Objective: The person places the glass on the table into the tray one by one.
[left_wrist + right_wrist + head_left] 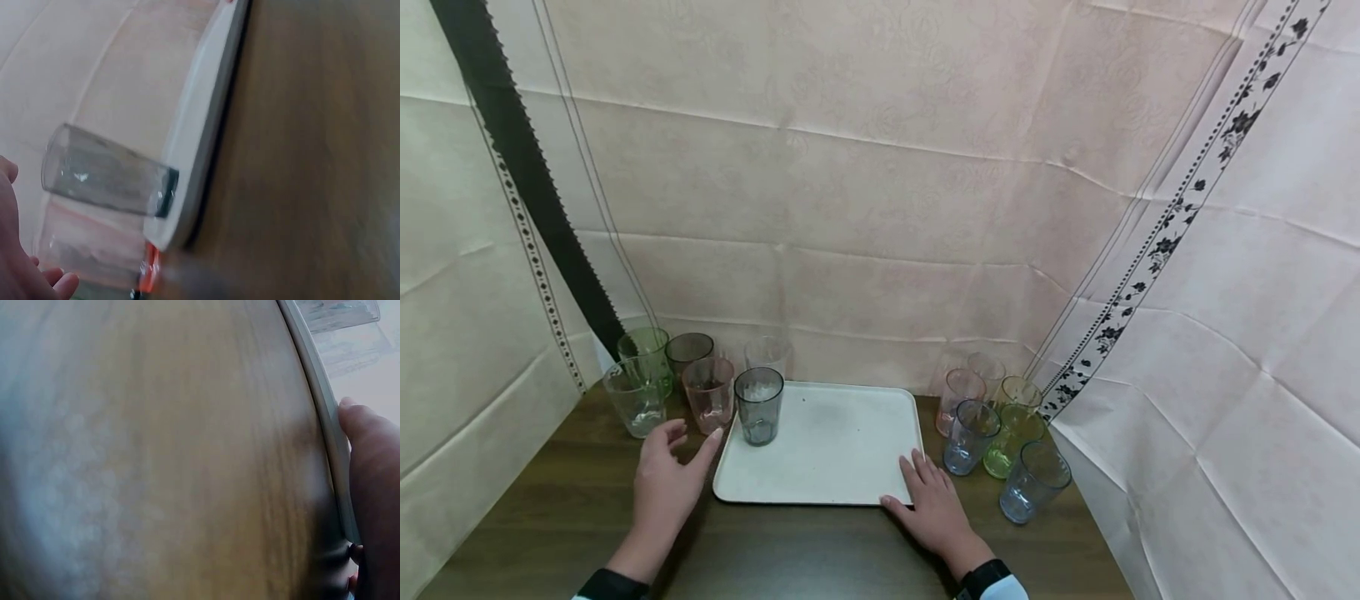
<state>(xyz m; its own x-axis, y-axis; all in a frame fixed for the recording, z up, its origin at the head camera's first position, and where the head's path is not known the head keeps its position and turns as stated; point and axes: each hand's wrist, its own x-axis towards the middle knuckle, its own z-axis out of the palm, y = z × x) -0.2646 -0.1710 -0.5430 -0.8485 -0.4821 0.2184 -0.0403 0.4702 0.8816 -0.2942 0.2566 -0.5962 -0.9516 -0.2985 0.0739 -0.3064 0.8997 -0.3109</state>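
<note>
Clock read from the middle of the white tray [842, 450], twelve at its far edge; tray lies flat on the wooden table [805, 554].

Nine to ten o'clock, off the tray: clear glass [632, 396] outermost, green glass [657, 346] behind it, dark brownish glass [688, 350], then pink glass [709, 396] nearest the tray. All upright.

Eight o'clock: left hand [668, 483], empty, fingers loosely bent and thumb apart from them, just short of the clear and pink glasses as seen from the head. Whether the thumb tip touches the pink one, cannot tell.

Nine o'clock, on the tray near its left end: grey glass [760, 408], upright; left wrist view shows its base inside the rim. Another clear tumbler [767, 352] beyond it, toward eleven; its base is hidden.

Four o'clock: right hand [934, 508], fingers extended and resting on the tray's near right corner, thumb over the front rim; grasps no glass.

Two to four o'clock, off the tray: pinkish tumbler [953, 404], blue tumbler [970, 442], green tumbler [1017, 442], second blue tumbler [1033, 483] nearest the person.
</note>
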